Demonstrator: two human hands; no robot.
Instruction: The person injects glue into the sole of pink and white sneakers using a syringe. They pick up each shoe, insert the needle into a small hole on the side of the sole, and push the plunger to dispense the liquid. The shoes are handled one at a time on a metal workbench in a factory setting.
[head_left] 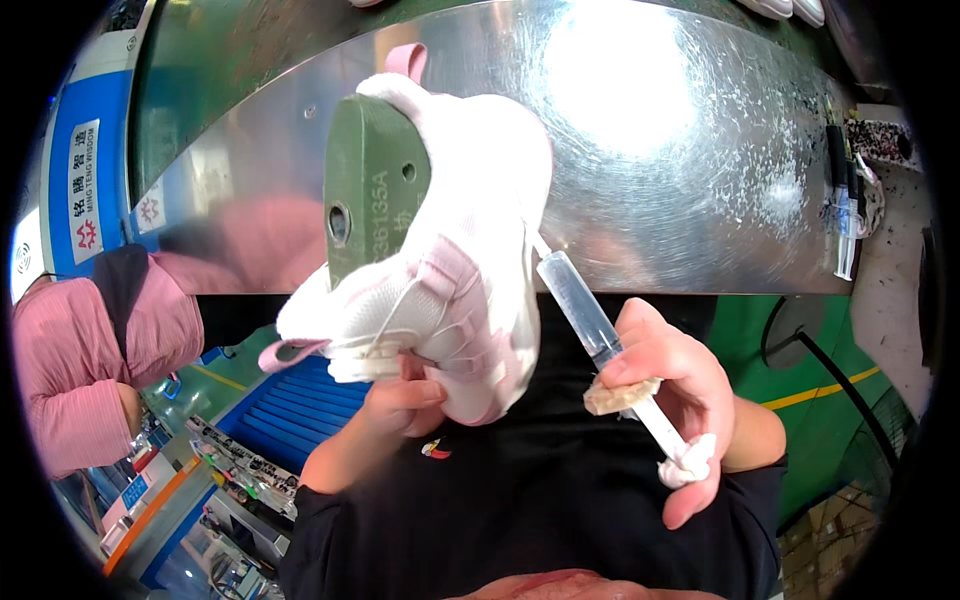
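Head view, near to far, everything placed off the shoe. Closest to me is my own black top, directly below the shoe. My left hand sits under the shoe, fingers curled shut around its lower edge near the toe and lace area; I judge that grip keeps the shoe raised and tilted so its side faces the tool. My right hand is just right of the shoe, fingers wrapped closed around a clear syringe; the barrel slants up-left and its tip touches or nearly touches the shoe's right edge, I cannot tell which. That angle, I judge, lets the tip reach the seam. A tan crusty lump sits on the barrel at my thumb, and a white wad clings to the plunger end.

Shoe look: white mesh upper with pale pink overlays, a pink heel loop at top, mounted on a green last whose flat top with two holes faces me. No outsole visible.

Behind the shoe runs a shiny scratched metal surface, glare patch upper right. Far right of the shoe, spare syringes lie on that surface. Left of the shoe, a co-worker's pink striped sleeve. Below-left, a blue ribbed conveyor.
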